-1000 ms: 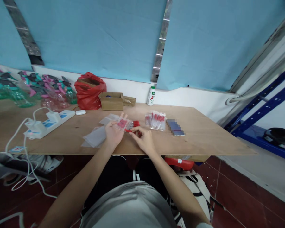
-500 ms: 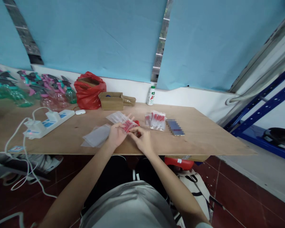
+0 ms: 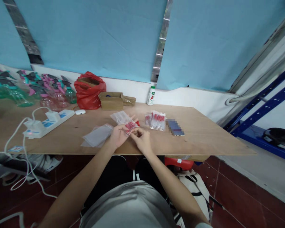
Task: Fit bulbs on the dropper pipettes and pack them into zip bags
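My left hand [image 3: 118,136] holds a clear zip-lock bag [image 3: 120,117] with small red items inside, its thumb pressing on the plastic and its other fingers behind. At the bag's near edge, my right hand [image 3: 143,139] pinches the plastic between thumb and fingers. Other red pieces [image 3: 137,123] show just beyond the right fingers; what they are exactly is too small to tell. Flat clear bags [image 3: 97,135] lie in a loose stack left of my left hand. To the right sit zip-lock bags with red-topped contents [image 3: 158,121].
A pixelated phone [image 3: 175,127] lies right of the filled bags. Along the wall stand a white bottle [image 3: 151,96], a cardboard box [image 3: 112,102], a red plastic bag [image 3: 89,91] and several spray bottles [image 3: 54,95]. A power strip [image 3: 49,124] with white cables occupies the left.
The held bag has shifted slightly right and turned a little, together with my left hand. My right hand stays pinched at its near edge.
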`<state>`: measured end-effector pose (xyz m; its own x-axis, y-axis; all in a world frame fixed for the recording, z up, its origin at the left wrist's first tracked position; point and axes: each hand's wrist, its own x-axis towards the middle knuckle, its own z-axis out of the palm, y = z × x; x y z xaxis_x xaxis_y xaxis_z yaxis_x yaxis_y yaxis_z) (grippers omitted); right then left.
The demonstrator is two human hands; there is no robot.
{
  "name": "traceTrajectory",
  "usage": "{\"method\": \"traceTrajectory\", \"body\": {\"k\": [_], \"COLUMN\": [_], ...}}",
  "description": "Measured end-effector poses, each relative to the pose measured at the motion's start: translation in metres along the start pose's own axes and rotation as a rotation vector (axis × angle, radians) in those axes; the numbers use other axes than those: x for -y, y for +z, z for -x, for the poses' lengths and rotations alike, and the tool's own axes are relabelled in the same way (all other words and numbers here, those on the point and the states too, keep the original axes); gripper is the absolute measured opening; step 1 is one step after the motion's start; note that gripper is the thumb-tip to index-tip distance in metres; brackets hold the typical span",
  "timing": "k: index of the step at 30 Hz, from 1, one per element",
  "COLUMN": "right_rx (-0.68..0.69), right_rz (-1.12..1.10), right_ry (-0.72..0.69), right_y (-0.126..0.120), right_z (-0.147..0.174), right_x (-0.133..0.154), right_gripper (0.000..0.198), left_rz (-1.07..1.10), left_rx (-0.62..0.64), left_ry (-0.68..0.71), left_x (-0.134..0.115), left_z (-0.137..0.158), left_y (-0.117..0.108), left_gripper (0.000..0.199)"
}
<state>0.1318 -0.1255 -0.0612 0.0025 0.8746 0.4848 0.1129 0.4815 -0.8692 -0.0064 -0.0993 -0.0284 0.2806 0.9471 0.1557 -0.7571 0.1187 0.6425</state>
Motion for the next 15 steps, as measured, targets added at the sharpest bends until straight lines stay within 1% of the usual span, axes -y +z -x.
{"method": "traceTrajectory", "body": {"k": [3,5,7,10,12,14,15], "right_rx": [0.005,0.034,0.080,0.122,0.080,0.021,0.015], "right_rz": [0.005,0.023,0.073,0.203,0.306,0.396,0.426], "right_ry": [0.003,-0.012,-0.058,-0.179,-0.263,-0.334,-0.365], "right_y": [0.000,-0.001,-0.003,-0.012,-0.020,-0.029,-0.034], "right_z": [0.000,0.000,0.000,-0.001,-0.002,-0.006,-0.008], "right_x": [0.000,0.001,0.003,0.010,0.014,0.017,0.018], "right_gripper": [0.020,0.019,0.018,0.018,0.025,0.042,0.050], "left_rz": [0.035,0.062,0.089,0.151,0.194,0.204,0.197], "left_rx": [-0.017,-0.034,-0.051,-0.083,-0.099,-0.116,-0.126], "left_ry": [-0.018,-0.038,-0.055,-0.079,-0.085,-0.065,-0.043], "left_x": [0.001,0.000,-0.003,-0.008,-0.011,-0.012,-0.012], "left_z": [0.000,-0.001,-0.003,-0.004,-0.004,-0.003,-0.003], "left_y": [0.001,0.001,-0.001,-0.004,-0.004,-0.003,-0.001], "left_gripper": [0.103,0.101,0.098,0.090,0.083,0.076,0.074]}}
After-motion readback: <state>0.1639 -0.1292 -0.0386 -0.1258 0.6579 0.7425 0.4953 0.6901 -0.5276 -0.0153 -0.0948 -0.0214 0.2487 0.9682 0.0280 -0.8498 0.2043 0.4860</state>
